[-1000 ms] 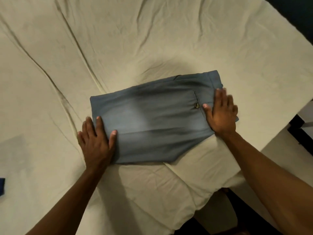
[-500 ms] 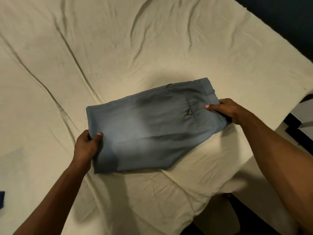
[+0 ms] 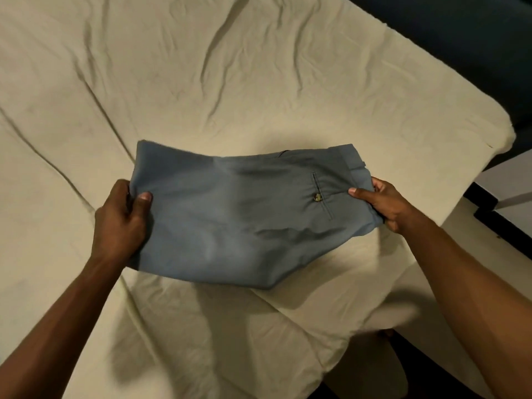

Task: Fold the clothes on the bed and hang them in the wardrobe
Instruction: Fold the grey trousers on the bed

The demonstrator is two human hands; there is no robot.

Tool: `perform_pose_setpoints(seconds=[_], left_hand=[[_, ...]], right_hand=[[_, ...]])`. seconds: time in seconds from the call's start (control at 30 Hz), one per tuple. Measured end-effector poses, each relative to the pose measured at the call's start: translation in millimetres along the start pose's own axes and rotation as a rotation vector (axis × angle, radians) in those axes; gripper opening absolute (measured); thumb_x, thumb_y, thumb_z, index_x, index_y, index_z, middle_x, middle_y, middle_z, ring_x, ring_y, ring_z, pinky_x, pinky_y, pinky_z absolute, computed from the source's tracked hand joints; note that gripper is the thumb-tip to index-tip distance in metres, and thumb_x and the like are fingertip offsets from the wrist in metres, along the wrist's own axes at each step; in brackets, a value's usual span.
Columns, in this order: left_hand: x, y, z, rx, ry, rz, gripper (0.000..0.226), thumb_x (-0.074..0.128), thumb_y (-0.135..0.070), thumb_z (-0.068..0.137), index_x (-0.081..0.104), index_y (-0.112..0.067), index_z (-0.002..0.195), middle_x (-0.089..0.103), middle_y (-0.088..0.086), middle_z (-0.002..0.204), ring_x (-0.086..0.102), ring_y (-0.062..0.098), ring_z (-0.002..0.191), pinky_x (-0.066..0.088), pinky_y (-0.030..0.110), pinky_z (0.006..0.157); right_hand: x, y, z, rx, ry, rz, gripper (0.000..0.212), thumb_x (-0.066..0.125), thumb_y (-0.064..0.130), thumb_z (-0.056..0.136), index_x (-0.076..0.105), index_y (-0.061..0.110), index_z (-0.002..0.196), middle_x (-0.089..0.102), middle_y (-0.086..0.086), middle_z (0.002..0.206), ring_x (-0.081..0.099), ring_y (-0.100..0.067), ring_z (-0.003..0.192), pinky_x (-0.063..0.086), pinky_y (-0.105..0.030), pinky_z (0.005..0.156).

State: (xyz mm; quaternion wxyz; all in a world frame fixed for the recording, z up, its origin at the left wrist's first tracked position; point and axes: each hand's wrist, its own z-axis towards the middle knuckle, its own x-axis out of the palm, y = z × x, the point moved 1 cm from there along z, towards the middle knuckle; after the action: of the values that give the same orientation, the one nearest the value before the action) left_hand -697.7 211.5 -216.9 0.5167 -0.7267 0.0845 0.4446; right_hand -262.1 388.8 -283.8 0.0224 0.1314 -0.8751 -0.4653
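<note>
Folded trousers [image 3: 244, 223] lifted off the bed [image 3: 259, 82].
Left hand [image 3: 119, 223] and right hand [image 3: 384, 201] grasp opposite ends; next, probably carry level to the wardrobe.

We see the folded trousers [image 3: 244, 220] over the bed [image 3: 259, 82], left hand [image 3: 119, 226] at their left end, right hand [image 3: 385, 201] at their right.

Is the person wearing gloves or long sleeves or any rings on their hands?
No gloves and no sleeves show: both forearms are bare right to the bottom edge of the picture. The left hand and right hand are bare too, with short, plain nails. No ring, watch or bracelet shows on the parts that can be seen.
</note>
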Motion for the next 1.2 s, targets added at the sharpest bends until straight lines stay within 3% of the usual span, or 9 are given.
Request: perform_pose_setpoints(seconds=[0.07, 0.17, 0.33, 0.6, 0.73, 0.9, 1.0, 1.13, 1.2], left_hand=[[-0.2, -21.4, 14.8, 0.064, 0.021, 0.019, 0.021, 0.051, -0.025, 0.103, 0.044, -0.008, 0.093, 0.054, 0.006, 0.076, 0.05, 0.031, 0.074, 0.037, 0.04, 0.066], [14.4, -58.2, 45.4, 0.163, 0.064, 0.042, 0.021, 0.05, -0.026, 0.103, 0.044, -0.007, 0.096, 0.054, 0.007, 0.079, 0.05, 0.031, 0.077, 0.034, 0.037, 0.067], [59.3, -125.6, 116.1, 0.332, 0.153, 0.052, 0.022, 0.049, -0.026, 0.103, 0.041, -0.009, 0.091, 0.05, 0.005, 0.078, 0.049, 0.029, 0.08, 0.032, 0.035, 0.07], [139.5, -200.5, 210.6, 0.43, 0.262, 0.254, 0.023, 0.047, -0.022, 0.103, 0.05, -0.003, 0.115, 0.059, 0.027, 0.113, 0.054, 0.044, 0.104, 0.039, 0.045, 0.085], [171.1, -194.3, 234.0, 0.319, 0.243, 0.255, 0.028, 0.049, -0.03, 0.102, 0.052, -0.01, 0.121, 0.061, 0.025, 0.117, 0.056, 0.045, 0.107, 0.044, 0.048, 0.09], [199.5, -137.9, 242.1, -0.072, 0.339, 0.282, 0.064, 0.051, -0.063, 0.093, 0.059, -0.006, 0.123, 0.06, 0.023, 0.125, 0.058, 0.044, 0.111, 0.049, 0.05, 0.095], [204.9, -120.4, 240.3, -0.02, 0.365, 0.354, 0.054, 0.055, -0.055, 0.096, 0.065, -0.005, 0.115, 0.062, 0.023, 0.12, 0.054, 0.044, 0.113, 0.048, 0.049, 0.093], [201.6, -120.5, 248.0, 0.095, 0.284, 0.409, 0.05, 0.048, -0.053, 0.1, 0.065, -0.006, 0.102, 0.064, 0.027, 0.108, 0.055, 0.047, 0.106, 0.046, 0.05, 0.088], [201.3, -121.9, 251.2, 0.115, 0.233, 0.469, 0.051, 0.044, -0.054, 0.1, 0.062, -0.006, 0.103, 0.062, 0.03, 0.108, 0.055, 0.05, 0.103, 0.046, 0.051, 0.087]], right_hand=[[-13.8, 5.4, -6.2, -0.035, -0.046, 0.047, 0.045, 0.083, 0.03, 0.074, 0.067, 0.017, 0.114, 0.073, -0.007, 0.113, 0.069, -0.024, 0.107, 0.06, -0.025, 0.078], [-41.0, 17.4, -15.6, -0.103, -0.133, 0.074, 0.086, 0.094, 0.056, 0.039, 0.068, 0.021, 0.113, 0.074, -0.001, 0.111, 0.071, -0.018, 0.102, 0.059, -0.027, 0.082], [-89.1, 24.3, -23.0, -0.176, -0.293, 0.2, 0.094, 0.095, 0.061, 0.026, 0.07, 0.026, 0.11, 0.075, 0.004, 0.109, 0.072, -0.013, 0.096, 0.059, -0.025, 0.076], [-101.5, -2.8, -10.5, -0.151, -0.425, 0.393, 0.068, 0.083, 0.035, 0.058, 0.066, 0.019, 0.122, 0.074, 0.003, 0.111, 0.07, -0.017, 0.102, 0.06, -0.031, 0.081], [-89.1, -28.8, 10.7, -0.075, -0.47, 0.43, 0.033, 0.07, 0.011, 0.088, 0.064, 0.012, 0.121, 0.073, -0.001, 0.106, 0.072, -0.015, 0.09, 0.061, -0.03, 0.072], [-89.3, -49.1, 25.0, -0.025, -0.5, 0.327, 0.022, 0.069, 0.017, 0.092, 0.067, 0.015, 0.113, 0.074, -0.007, 0.109, 0.072, -0.022, 0.096, 0.059, -0.037, 0.082], [-93.0, -50.1, 26.6, -0.04, -0.511, 0.248, 0.021, 0.066, 0.02, 0.094, 0.066, 0.015, 0.114, 0.073, -0.003, 0.109, 0.072, -0.017, 0.096, 0.059, -0.031, 0.082], [-89.8, -54.4, 28.6, -0.031, -0.596, 0.069, 0.027, 0.065, 0.03, 0.095, 0.064, 0.017, 0.118, 0.071, 0.0, 0.111, 0.068, -0.02, 0.102, 0.055, -0.04, 0.093], [-84.0, -52.1, 26.8, -0.03, -0.621, -0.058, 0.025, 0.062, 0.032, 0.096, 0.062, 0.018, 0.117, 0.069, 0.0, 0.109, 0.066, -0.021, 0.102, 0.053, -0.036, 0.09]])
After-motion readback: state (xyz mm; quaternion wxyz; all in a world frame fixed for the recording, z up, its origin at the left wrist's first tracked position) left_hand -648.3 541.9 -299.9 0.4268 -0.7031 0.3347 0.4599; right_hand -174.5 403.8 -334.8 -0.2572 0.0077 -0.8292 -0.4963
